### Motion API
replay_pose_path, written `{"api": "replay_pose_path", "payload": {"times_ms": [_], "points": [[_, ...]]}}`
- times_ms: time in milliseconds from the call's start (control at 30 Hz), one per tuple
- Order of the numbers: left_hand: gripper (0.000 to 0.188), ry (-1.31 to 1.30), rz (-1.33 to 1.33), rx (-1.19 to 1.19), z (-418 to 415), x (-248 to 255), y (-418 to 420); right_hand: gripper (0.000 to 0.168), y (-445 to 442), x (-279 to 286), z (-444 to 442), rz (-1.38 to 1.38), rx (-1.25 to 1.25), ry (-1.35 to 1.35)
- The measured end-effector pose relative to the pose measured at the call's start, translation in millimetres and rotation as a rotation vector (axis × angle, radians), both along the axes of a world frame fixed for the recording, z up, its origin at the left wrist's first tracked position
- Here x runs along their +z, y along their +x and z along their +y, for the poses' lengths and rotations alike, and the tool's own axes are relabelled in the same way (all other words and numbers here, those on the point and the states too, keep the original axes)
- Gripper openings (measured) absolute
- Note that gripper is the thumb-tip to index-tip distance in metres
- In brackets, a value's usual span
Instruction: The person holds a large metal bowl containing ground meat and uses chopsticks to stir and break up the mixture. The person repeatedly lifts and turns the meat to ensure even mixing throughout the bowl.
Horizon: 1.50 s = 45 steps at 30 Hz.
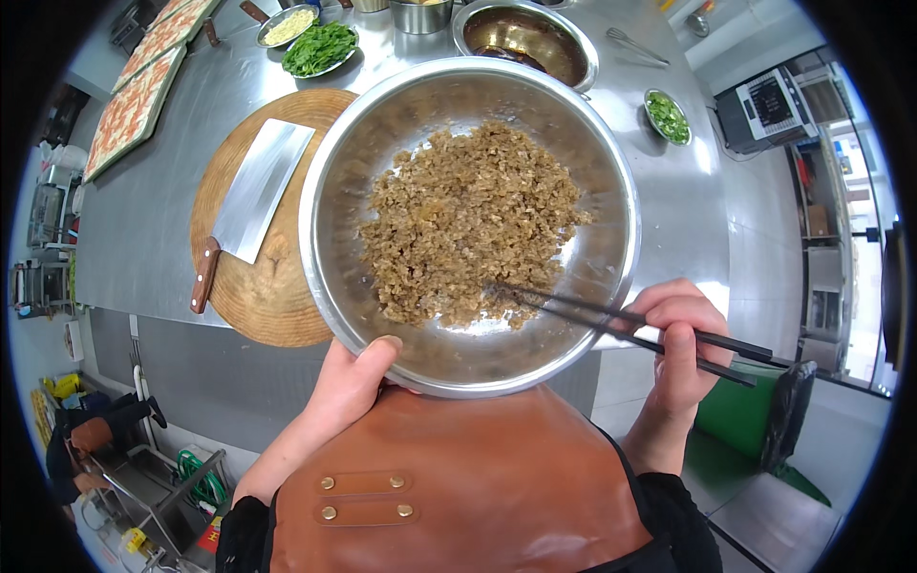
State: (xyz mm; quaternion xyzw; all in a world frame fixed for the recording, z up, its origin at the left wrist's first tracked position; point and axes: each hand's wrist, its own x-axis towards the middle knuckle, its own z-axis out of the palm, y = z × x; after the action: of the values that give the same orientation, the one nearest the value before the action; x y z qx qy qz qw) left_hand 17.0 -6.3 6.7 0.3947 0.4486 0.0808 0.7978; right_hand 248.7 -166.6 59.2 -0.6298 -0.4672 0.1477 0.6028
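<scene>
A large stainless steel bowl (351, 315) tilts toward me at the table's near edge, close against my brown apron. My left hand (365, 372) grips its near left rim, thumb on top and the other fingers hidden beneath. Inside lies a brown, finely crumbled food mixture (473, 222). My right hand (677, 329) holds a pair of black chopsticks (609, 322), whose tips dip into the mixture's near side.
To the left, a cleaver (263, 186) rests on a round wooden chopping board (286, 301). Behind the bowl stand a plate of chopped greens (321, 49), a pale minced ingredient (288, 27) and a basin of dark liquid (573, 43). A small bowl of chopped greens (668, 116) and a whisk (637, 45) lie right.
</scene>
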Motion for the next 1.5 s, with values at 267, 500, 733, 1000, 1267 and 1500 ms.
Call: {"api": "replay_pose_path", "payload": {"times_ms": [267,500,733,1000,1267,1500], "points": [[0.044,-0.036,-0.015,-0.013,0,-2,-3,0.016,1,-20,9,0.096,-0.017,0.065],[0.047,0.008,-0.024,-0.018,0,-3,-3,0.012,-1,-31,17,0.134,0.022,0.057],[0.048,-0.014,-0.018,-0.024,1,-3,-3,0.012,0,-34,20,0.145,0.017,0.052],[0.046,-0.007,-0.017,-0.015,0,-4,-2,0.012,2,-38,21,0.134,0.022,0.047],[0.045,-0.022,-0.008,0.072,-1,-5,1,0.018,21,-27,-1,0.191,-0.197,0.189],[0.045,0.016,0.073,0.312,7,-13,-4,0.024,79,-51,-41,0.168,-0.635,0.002]]}}
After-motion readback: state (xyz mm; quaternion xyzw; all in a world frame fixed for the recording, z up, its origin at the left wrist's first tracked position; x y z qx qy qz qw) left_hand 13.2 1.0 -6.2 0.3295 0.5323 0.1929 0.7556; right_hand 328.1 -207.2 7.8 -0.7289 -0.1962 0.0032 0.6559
